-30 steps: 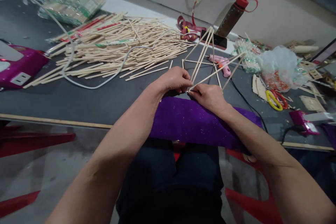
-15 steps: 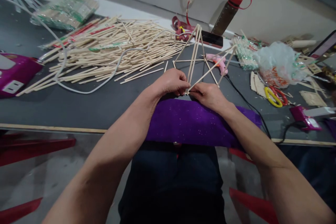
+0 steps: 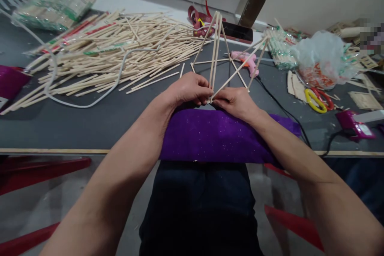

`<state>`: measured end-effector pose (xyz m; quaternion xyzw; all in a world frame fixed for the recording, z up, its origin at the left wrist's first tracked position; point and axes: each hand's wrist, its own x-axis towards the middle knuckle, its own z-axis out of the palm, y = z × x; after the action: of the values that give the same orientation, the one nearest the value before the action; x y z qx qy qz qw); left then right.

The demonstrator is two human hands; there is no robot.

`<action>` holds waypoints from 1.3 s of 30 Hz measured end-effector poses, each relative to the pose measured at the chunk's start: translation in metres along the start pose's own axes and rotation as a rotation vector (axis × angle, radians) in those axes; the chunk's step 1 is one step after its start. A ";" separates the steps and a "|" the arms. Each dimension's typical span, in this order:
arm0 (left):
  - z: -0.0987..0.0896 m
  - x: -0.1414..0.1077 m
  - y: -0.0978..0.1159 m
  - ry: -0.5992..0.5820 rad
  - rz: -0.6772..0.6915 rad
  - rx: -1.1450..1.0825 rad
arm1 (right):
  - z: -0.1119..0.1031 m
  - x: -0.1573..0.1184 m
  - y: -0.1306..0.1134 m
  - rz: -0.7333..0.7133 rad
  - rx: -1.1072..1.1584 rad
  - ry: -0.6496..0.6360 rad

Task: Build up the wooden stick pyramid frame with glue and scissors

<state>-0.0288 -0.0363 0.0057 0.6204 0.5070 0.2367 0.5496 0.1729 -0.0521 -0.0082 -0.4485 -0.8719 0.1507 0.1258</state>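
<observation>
A frame of thin wooden sticks (image 3: 215,54) stands on the grey table, joined into tall triangles with peaks at the top and at the right. At its near bottom corner my left hand (image 3: 192,89) is closed, thumb and fingers pinching the stick ends. My right hand (image 3: 235,102) pinches the same corner from the other side. The joint itself is partly hidden by my fingertips. Just behind the frame lies a pink glue gun (image 3: 246,62) with a black cord. A sparkly purple cloth (image 3: 210,136) lies along the table edge beneath my wrists.
Loose wooden sticks (image 3: 144,52) are heaped at left, crossed by a white cable (image 3: 120,73). Behind are a wrapped stick bundle (image 3: 57,6), a phone (image 3: 236,32) and a dark bottle (image 3: 255,2). Scissors (image 3: 315,101) and a plastic bag (image 3: 315,60) lie at right.
The view has shifted slightly, so the table things sit a little differently in it. Both hands keep their pinch at the frame's corner; nothing else has visibly moved.
</observation>
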 end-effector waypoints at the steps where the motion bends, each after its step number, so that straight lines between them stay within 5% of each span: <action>1: 0.000 0.000 0.000 -0.001 -0.005 -0.005 | 0.001 0.000 0.000 0.004 -0.011 0.002; 39: -0.003 0.004 -0.005 -0.032 -0.004 0.005 | 0.004 0.002 -0.005 0.062 -0.010 0.012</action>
<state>-0.0313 -0.0320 0.0007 0.6245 0.4998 0.2245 0.5566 0.1662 -0.0538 -0.0096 -0.4768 -0.8576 0.1475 0.1243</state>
